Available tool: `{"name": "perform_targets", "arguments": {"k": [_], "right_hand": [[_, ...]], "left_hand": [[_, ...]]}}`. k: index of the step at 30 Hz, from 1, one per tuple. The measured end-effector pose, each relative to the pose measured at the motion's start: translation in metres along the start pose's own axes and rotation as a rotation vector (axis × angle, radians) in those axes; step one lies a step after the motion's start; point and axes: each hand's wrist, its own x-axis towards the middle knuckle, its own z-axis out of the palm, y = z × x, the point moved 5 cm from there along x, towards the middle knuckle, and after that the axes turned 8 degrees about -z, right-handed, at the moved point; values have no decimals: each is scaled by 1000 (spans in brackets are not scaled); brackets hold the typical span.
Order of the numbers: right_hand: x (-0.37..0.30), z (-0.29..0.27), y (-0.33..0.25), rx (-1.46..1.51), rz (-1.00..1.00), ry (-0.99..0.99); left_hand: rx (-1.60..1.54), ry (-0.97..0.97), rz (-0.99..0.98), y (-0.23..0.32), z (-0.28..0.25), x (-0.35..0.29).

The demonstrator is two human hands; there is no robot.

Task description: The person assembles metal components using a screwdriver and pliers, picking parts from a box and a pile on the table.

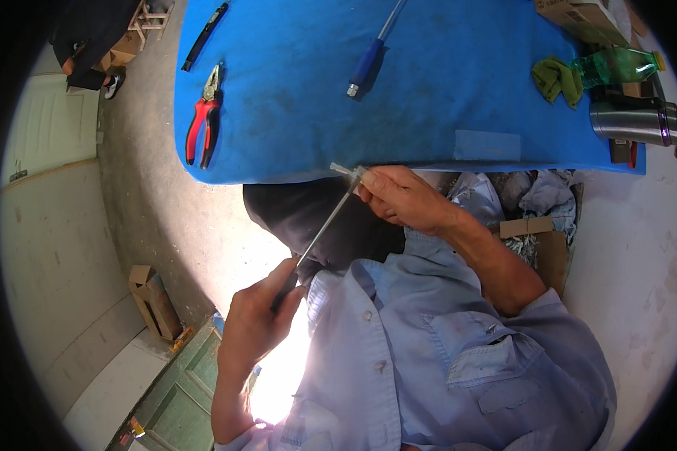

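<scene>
1. Cardboard box (585, 21), at the right far corner of the table: dark printed marks on its side, including a small rounded symbol toward the left end; too small to read.
2. Blue-covered table (293, 113): a pale, see-through rectangular patch (487, 145), perhaps tape or a label, near the closer edge; no legible lettering.
3. Elsewhere: no readable text.
</scene>
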Motion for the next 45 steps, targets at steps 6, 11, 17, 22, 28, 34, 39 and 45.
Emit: {"name": "perform_targets", "arguments": {"k": [6,11,17,22,28,34,39,45], "right_hand": [[1,-1,-2,17,-1,-30],[2,-2,1,6,-1,-7],[0,-1,-2,11,-1,-13],[2,-3,1,78,56,-18],[-1,-3,3,179,72,-7],[1,-4,6,177,55,7],[1,-3,6,119,41,9],[2,0,8,67,-2,24]], "left_hand": [[-175,-131,-109,-20,0,4],[-307,-235,-176,-31,4,12],[-576,-320,-283,-42,12,13],[-489,-238,-265,-36,10,10],[-43,-17,-37,-2,-6,3],[11,-45,-21,5,-5,1],[-14,-77,-71,11,-5,1],[190,80,21,12,-1,-6]]}}
